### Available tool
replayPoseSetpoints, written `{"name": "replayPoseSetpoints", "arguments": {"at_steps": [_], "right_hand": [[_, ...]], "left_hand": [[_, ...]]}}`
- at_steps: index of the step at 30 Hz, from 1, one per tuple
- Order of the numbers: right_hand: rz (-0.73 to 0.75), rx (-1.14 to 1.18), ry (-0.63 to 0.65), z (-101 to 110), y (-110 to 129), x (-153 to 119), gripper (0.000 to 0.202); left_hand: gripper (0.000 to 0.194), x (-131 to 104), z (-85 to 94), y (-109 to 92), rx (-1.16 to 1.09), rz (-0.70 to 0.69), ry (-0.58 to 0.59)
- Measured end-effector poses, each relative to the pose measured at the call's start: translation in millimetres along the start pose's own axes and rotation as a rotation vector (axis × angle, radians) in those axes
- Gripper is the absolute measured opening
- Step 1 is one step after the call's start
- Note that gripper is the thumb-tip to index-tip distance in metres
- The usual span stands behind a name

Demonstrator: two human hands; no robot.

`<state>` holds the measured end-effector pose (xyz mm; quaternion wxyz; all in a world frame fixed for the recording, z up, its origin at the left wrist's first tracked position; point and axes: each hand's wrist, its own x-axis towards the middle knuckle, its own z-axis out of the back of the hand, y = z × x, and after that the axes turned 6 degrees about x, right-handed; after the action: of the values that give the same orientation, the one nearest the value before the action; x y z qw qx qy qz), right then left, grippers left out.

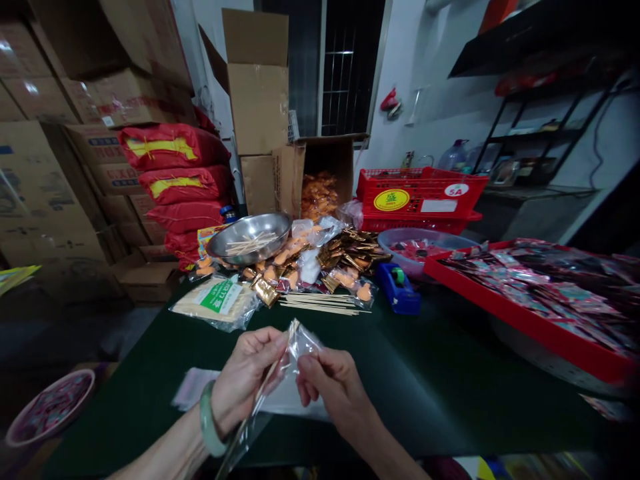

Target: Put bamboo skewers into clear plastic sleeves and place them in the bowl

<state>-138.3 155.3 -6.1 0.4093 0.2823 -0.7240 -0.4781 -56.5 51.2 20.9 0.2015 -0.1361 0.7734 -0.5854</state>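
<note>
Near the front of the dark green table, my left hand [245, 375], a pale green bangle on its wrist, grips thin wooden sticks [293, 325] in a pinch of thumb and fingers. Clear film trails from below that hand toward the table's front edge. A clear plastic bag [306, 341] stretches between my hands, its upper part beside the stick tips. My right hand [330, 381] pinches the bag's right side. Beneath them lie flat clear sleeves [293, 400]. Several loose sticks [325, 305] rest just beyond, beside a bag of sticks [220, 300] with a green label.
Behind the sticks are orange pieces in clear wrap [281, 257], gold packets [350, 252] and a steel bowl [280, 230] holding sticks. A blue tape dispenser [399, 297] stands to the right, near a red tray [520, 319] heaped with packets. Cartons [40, 200] line the left.
</note>
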Motion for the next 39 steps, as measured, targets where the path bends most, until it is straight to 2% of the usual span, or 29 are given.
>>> {"name": "replayPoseSetpoints", "arguments": {"at_steps": [4, 7, 9, 11, 12, 14, 15, 17, 19, 20, 22, 24, 25, 27, 29, 32, 35, 37, 39], "right_hand": [[0.017, 0.027, 0.184, 3.3, -3.9, 2.8, 0.038], [-0.081, -0.062, 0.260, 26.4, -17.7, 8.5, 0.031], [-0.116, -0.315, 0.214, 55.2, -32.2, 18.8, 0.027], [-0.078, -0.777, 0.110, 89.0, -47.0, 36.8, 0.025], [-0.066, -1.052, 0.062, 105.0, -53.5, 48.3, 0.025], [-0.067, -1.241, 0.043, 129.6, -64.4, 73.5, 0.025], [-0.076, -1.299, 0.059, 137.1, -68.9, 85.8, 0.026], [-0.105, -1.373, 0.120, 143.2, -76.3, 106.5, 0.024], [-0.137, -1.454, 0.187, 141.4, -81.6, 119.5, 0.018], [-0.150, -1.487, 0.216, 139.5, -83.2, 123.1, 0.019], [-0.164, -1.533, 0.267, 136.9, -84.5, 126.1, 0.024], [-0.178, -1.564, 0.296, 137.5, -83.6, 126.0, 0.025], [-0.188, -1.575, 0.299, 138.9, -82.8, 125.5, 0.024], [-0.212, -1.586, 0.284, 142.6, -81.2, 124.4, 0.023], [-0.229, -1.580, 0.248, 145.3, -80.2, 123.2, 0.021], [-0.223, -1.530, 0.174, 143.9, -76.8, 120.0, 0.017], [-0.163, -1.407, 0.103, 136.2, -66.8, 112.9, 0.015], [-0.113, -1.287, 0.081, 129.3, -57.9, 105.2, 0.016], [-0.069, -1.160, 0.077, 122.8, -50.1, 94.8, 0.018]], "left_hand": [[0.035, 9.2, 11.8, 6.8, -0.006, 0.088, 0.150], [0.035, 17.6, 23.6, -5.3, 0.217, 0.025, 0.080], [0.031, 27.8, 34.7, -28.5, 0.493, -0.118, -0.010], [0.025, 46.6, 47.0, -62.4, 0.847, -0.400, -0.083], [0.022, 60.2, 53.0, -81.4, 1.042, -0.582, -0.129], [0.022, 96.4, 64.4, -117.9, 1.416, -0.890, -0.181], [0.024, 117.8, 69.8, -133.3, 1.609, -0.962, -0.192], [0.025, 162.7, 79.7, -154.7, 1.937, -0.950, -0.194], [0.026, 201.7, 88.4, -162.5, 2.146, -0.832, -0.197], [0.026, 216.3, 91.8, -162.1, 2.199, -0.764, -0.244], [0.029, 233.1, 95.6, -155.4, 2.206, -0.686, -0.382], [0.033, 233.6, 94.6, -143.4, 2.103, -0.718, -0.496], [0.034, 229.0, 92.5, -135.6, 2.024, -0.765, -0.508], [0.032, 213.1, 85.9, -115.8, 1.821, -0.861, -0.451], [0.026, 193.1, 78.0, -89.4, 1.579, -0.860, -0.336], [0.018, 164.8, 66.0, -41.2, 1.220, -0.573, -0.189], [0.024, 145.8, 50.2, 3.4, 0.850, -0.207, -0.106], [0.035, 138.7, 34.3, 23.2, 0.637, -0.107, -0.050], [0.044, 134.4, 14.7, 33.3, 0.481, -0.137, 0.005]]}}
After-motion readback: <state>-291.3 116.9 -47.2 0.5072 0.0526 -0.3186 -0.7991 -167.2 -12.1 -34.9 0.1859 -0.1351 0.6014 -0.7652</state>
